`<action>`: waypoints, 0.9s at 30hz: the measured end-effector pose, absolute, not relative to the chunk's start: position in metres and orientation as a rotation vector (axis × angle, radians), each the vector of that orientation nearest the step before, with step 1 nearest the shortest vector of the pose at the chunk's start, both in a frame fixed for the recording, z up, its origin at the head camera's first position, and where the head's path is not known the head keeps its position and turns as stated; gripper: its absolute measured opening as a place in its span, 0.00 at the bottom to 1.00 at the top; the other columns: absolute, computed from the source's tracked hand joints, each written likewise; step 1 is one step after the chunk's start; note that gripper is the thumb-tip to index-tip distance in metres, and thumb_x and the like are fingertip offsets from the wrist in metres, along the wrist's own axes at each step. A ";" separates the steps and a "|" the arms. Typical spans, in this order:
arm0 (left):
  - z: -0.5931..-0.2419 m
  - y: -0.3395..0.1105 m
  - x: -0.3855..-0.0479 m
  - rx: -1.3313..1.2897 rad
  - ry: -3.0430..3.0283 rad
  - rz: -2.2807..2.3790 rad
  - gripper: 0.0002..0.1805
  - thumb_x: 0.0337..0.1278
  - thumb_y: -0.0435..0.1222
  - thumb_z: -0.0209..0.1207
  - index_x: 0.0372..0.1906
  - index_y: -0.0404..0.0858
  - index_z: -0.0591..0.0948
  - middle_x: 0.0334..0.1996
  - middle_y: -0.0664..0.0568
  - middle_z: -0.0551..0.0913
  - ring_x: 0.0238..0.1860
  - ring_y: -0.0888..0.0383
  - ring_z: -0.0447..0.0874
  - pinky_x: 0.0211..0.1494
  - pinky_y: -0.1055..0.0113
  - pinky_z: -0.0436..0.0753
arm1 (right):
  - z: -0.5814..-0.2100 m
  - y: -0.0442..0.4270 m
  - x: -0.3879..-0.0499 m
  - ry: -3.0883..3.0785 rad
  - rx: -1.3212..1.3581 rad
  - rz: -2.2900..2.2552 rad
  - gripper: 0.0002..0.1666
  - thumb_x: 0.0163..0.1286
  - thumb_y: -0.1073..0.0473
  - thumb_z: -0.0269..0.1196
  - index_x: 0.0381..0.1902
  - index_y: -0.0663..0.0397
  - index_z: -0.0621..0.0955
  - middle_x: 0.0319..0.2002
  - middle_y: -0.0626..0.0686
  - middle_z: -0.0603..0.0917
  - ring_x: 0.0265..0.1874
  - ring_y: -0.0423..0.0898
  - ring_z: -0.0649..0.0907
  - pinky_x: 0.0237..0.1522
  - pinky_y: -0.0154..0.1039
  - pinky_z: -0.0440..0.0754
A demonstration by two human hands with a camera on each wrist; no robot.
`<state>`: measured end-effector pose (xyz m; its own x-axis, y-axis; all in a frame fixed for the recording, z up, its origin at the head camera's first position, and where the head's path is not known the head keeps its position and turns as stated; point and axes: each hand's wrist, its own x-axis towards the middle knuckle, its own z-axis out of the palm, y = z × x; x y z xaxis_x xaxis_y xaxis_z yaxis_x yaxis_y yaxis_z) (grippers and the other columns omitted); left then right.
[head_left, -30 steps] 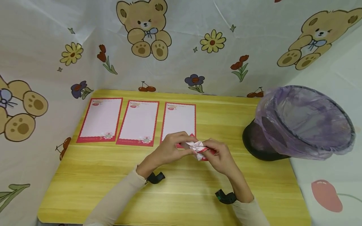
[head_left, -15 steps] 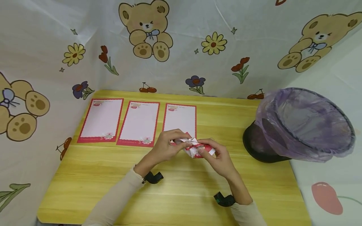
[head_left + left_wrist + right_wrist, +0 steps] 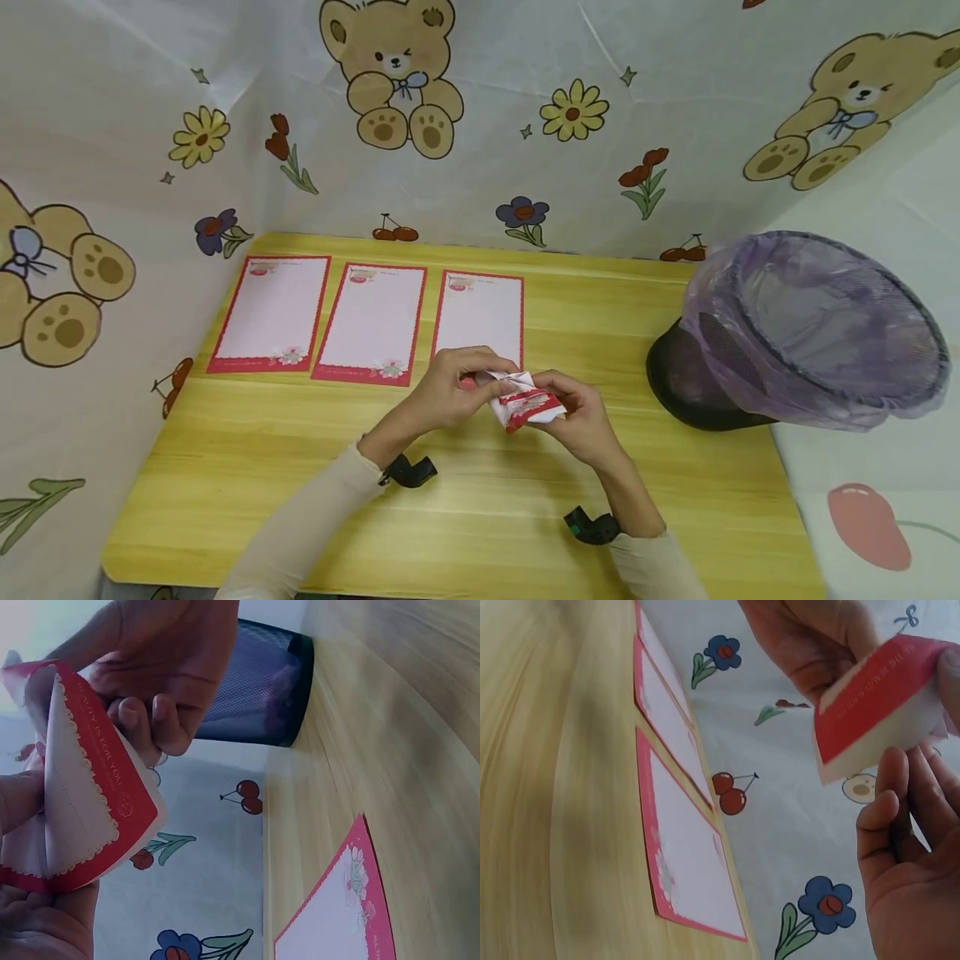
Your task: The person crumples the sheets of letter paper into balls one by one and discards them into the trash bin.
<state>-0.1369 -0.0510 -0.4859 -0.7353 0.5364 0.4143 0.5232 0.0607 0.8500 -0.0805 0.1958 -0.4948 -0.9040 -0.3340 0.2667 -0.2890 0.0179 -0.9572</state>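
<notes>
Between both hands is a crumpled, folded sheet of paper [image 3: 528, 408], white with a red printed border, held above the table. My left hand [image 3: 457, 387] pinches its left side between thumb and fingers. On the other side my right hand [image 3: 581, 417] grips the paper's right edge. In the left wrist view the folded paper [image 3: 82, 795] shows small printed lettering on its red band. The right wrist view has the paper [image 3: 885, 697] bent, with the right hand's lower fingers [image 3: 892, 780] curled beneath it.
Three flat red-bordered sheets lie in a row at the back left: a left sheet [image 3: 272, 317], a middle sheet [image 3: 371, 325] and a right sheet [image 3: 480, 317], partly hidden by the left hand. A mesh bin [image 3: 705, 367] with a purple bag stands tilted at the table's [image 3: 480, 533] right.
The paper has been turned and bent between the hands, so more of its red printed face shows. The right hand's grip has shifted along its edge. The flat sheets and bin stay put.
</notes>
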 end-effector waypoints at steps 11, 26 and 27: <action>-0.492 -0.037 -0.128 1.288 2.352 1.773 0.13 0.69 0.28 0.69 0.55 0.38 0.90 0.43 0.51 0.92 0.38 0.65 0.90 0.43 0.74 0.88 | -0.500 0.178 -0.082 2.291 -0.532 -2.154 0.04 0.76 0.72 0.64 0.45 0.68 0.84 0.39 0.40 0.89 0.35 0.33 0.86 0.36 0.30 0.86; -0.489 -0.039 -0.121 0.967 2.360 1.589 0.31 0.55 0.48 0.81 0.63 0.48 0.84 0.56 0.59 0.89 0.48 0.66 0.86 0.52 0.66 0.88 | -0.506 0.175 -0.088 2.374 -0.411 -2.188 0.04 0.75 0.73 0.64 0.44 0.70 0.86 0.32 0.38 0.87 0.26 0.31 0.79 0.27 0.26 0.79; -0.488 -0.038 -0.120 0.954 2.380 1.563 0.32 0.53 0.49 0.82 0.62 0.49 0.84 0.55 0.60 0.89 0.47 0.67 0.86 0.52 0.63 0.89 | -0.506 0.174 -0.088 2.401 -0.398 -2.167 0.04 0.75 0.73 0.65 0.43 0.68 0.86 0.32 0.38 0.87 0.26 0.32 0.79 0.27 0.27 0.79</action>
